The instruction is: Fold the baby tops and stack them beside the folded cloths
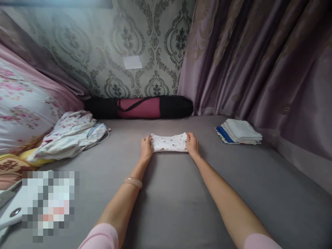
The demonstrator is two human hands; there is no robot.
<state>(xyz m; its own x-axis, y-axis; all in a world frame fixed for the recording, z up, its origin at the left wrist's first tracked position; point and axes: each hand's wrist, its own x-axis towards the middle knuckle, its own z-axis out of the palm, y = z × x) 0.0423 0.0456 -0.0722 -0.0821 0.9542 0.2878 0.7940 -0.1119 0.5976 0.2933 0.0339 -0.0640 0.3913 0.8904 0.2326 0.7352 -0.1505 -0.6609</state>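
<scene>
Both arms reach forward over the grey sheet. Between my hands is a small white cloth (169, 143) with tiny coloured prints, folded into a band and pulled out sideways. My left hand (147, 146) pinches its left end, and my right hand (192, 144) grips the right end. The upper edge sags in the middle, while the two upper corners stick up. Fingertips are partly hidden behind the fabric. A pale bangle (133, 182) circles my left wrist.
A folded stack of cloths (240, 132) lies to the right. At left are a crumpled heap of clothes (70, 136), a floral pillow (24, 107) and a partly blurred white object (15, 211). A black and maroon long bag (140, 107) rests against the wall, beside purple curtains (220, 62).
</scene>
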